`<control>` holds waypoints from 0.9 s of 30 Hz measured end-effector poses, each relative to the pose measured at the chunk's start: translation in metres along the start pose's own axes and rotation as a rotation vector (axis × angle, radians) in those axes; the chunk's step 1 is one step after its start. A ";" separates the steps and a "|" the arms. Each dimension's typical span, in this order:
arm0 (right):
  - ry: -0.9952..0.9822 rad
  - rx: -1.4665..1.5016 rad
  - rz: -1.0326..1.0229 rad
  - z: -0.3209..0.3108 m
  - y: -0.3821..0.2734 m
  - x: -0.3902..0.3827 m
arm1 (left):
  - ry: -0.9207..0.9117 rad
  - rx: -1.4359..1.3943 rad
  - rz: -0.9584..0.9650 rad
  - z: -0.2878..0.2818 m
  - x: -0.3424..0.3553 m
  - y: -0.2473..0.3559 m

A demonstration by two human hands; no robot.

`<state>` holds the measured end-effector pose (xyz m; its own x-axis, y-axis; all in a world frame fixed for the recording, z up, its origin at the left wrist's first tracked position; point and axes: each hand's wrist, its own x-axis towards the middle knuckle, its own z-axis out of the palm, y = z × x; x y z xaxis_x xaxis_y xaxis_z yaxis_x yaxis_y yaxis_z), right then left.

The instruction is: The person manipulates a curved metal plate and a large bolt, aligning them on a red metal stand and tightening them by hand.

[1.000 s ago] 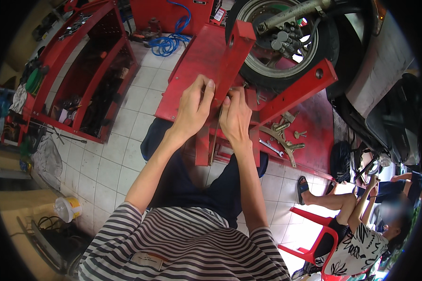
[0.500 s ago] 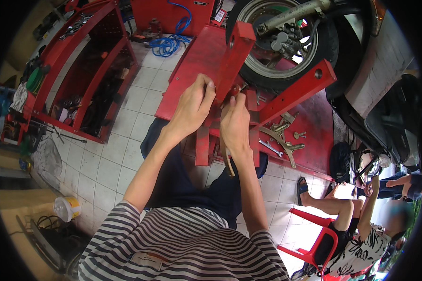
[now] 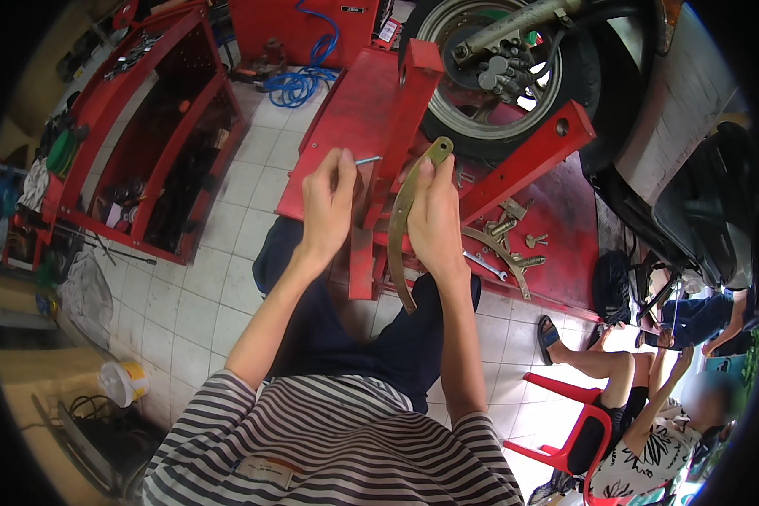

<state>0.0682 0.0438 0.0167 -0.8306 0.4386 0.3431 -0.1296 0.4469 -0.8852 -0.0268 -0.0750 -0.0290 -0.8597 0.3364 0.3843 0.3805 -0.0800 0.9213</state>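
Note:
Between thumb and fingers, my left hand (image 3: 326,207) pinches a slim silver bolt (image 3: 368,160) that points right, toward a red upright post (image 3: 402,105) of a metal stand. My right hand (image 3: 436,219) grips a curved brass-coloured metal strip (image 3: 401,223) near its upper end, where a round hole shows. The strip bows to the left and hangs down past my wrist. Both hands are over the near part of the stand, whose second red arm (image 3: 523,160) slants away to the right.
On the red platform (image 3: 565,236) right of my hands lie a wrench (image 3: 487,265), another curved strip with fittings (image 3: 510,249) and keys (image 3: 536,241). A motorcycle wheel (image 3: 489,76) stands beyond. A red tool cart (image 3: 148,143) is at left; a person sits on a red chair (image 3: 594,438) at right.
My hands have moved apart. The curved strip has come clear of the red post and now shows along its length; the bolt in my left hand has come into view.

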 end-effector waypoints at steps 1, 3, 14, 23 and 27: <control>0.011 -0.018 -0.038 -0.001 0.002 0.001 | 0.038 -0.007 0.001 0.001 -0.010 0.005; 0.028 0.021 0.002 -0.005 0.005 0.001 | 0.036 -0.113 -0.017 0.004 -0.028 0.010; 0.261 0.328 -0.033 -0.014 -0.028 -0.010 | -0.292 -0.792 -0.638 -0.014 -0.087 0.038; 0.464 0.192 -0.211 -0.025 -0.022 -0.045 | -0.507 -0.838 -0.740 -0.057 -0.071 0.077; 0.458 0.241 -0.171 -0.029 -0.025 -0.066 | -0.575 -0.847 -0.801 -0.075 -0.065 0.082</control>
<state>0.1414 0.0263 0.0250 -0.4727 0.6945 0.5424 -0.4072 0.3737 -0.8334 0.0343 -0.1742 0.0258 -0.3975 0.9012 -0.1728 -0.6812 -0.1637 0.7136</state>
